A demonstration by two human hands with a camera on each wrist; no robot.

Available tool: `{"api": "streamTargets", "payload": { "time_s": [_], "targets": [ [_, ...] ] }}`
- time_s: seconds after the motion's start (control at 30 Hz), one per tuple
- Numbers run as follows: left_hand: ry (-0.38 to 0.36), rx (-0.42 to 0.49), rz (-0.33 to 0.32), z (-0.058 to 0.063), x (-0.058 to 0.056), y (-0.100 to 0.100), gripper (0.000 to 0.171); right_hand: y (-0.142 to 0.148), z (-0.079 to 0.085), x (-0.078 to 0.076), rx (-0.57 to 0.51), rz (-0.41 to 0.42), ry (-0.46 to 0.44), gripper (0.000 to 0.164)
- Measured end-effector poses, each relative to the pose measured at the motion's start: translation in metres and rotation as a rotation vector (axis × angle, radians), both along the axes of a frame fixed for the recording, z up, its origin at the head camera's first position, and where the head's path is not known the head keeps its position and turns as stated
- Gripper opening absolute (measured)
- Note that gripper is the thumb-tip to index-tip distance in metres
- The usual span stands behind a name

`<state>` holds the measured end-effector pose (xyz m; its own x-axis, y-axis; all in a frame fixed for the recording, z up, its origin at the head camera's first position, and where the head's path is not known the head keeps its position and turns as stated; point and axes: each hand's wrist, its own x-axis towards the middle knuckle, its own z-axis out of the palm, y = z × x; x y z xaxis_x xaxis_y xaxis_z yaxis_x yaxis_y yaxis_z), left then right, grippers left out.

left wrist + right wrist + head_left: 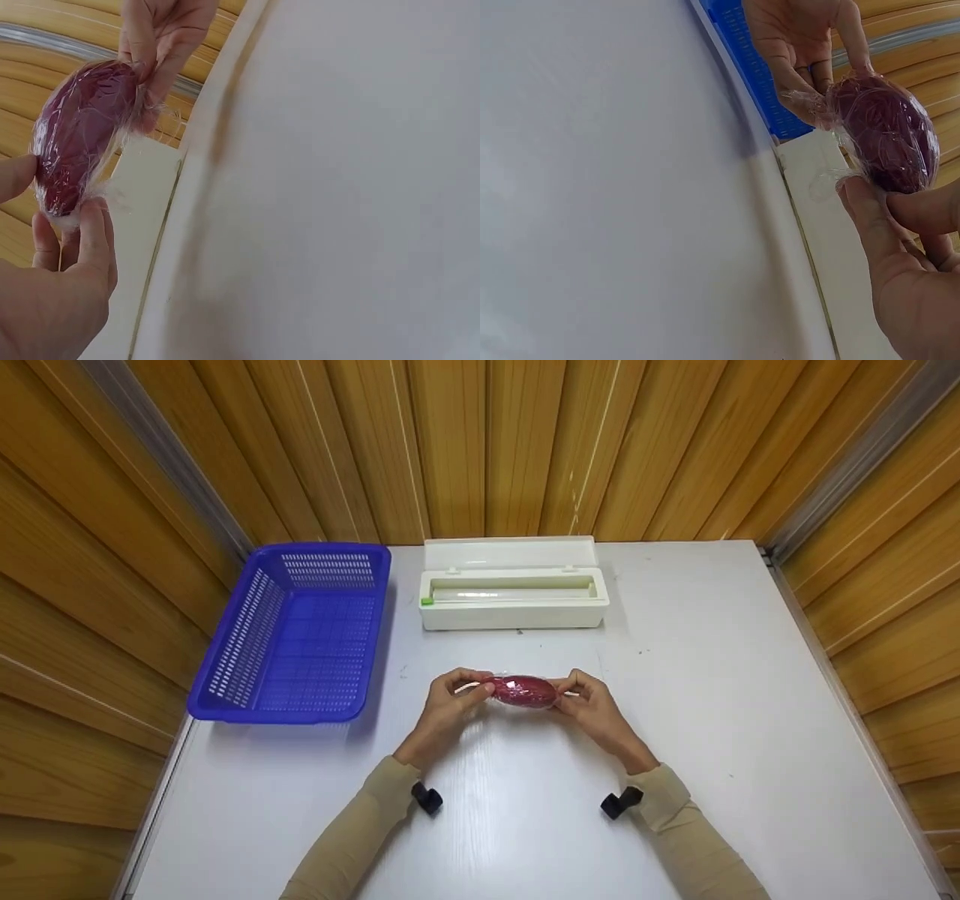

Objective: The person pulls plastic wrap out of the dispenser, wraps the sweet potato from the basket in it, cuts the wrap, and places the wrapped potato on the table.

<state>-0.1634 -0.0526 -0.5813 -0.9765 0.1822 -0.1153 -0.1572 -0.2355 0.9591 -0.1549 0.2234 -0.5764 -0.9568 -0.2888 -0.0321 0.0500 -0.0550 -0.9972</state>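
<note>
A glossy dark red, oval item point(525, 691) wrapped in clear cling film is held up above the white table; its kind cannot be told through the film. My left hand point(448, 706) pinches its left end between thumb and fingers. At the opposite end, my right hand point(596, 711) pinches the film and the tip. Loose film edges point(826, 184) stick out below the item in the right wrist view. Behind the hands stands a white cling film dispenser point(514, 619), its lid up and a clear roll point(517, 594) inside.
A blue plastic basket point(289, 715) with slotted walls stands at the left of the white table point(720, 720). Wood-panelled walls point(517, 450) close off the back and both sides. The dispenser's raised lid point(510, 553) is close to the back wall.
</note>
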Motion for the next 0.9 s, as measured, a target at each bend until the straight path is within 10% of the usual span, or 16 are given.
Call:
{"api": "streamTargets", "payload": {
  "time_s": [0.27,0.63,0.9],
  "targets": [
    [-0.114,0.298,-0.082,-0.0061,0.0017,-0.0004,0.016,-0.0008,-0.0016,0.0023,-0.138,0.061,-0.094,0.015],
    [-0.139,0.387,-0.103,-0.0042,0.0045,0.0014,0.012,-0.0035,-0.0015,0.0013,-0.375,0.224,-0.155,0.008],
    [-0.164,0.433,-0.119,-0.0063,0.0051,0.0064,0.049,-0.0042,-0.0072,0.0001,-0.420,0.252,-0.179,0.046]
  ]
}}
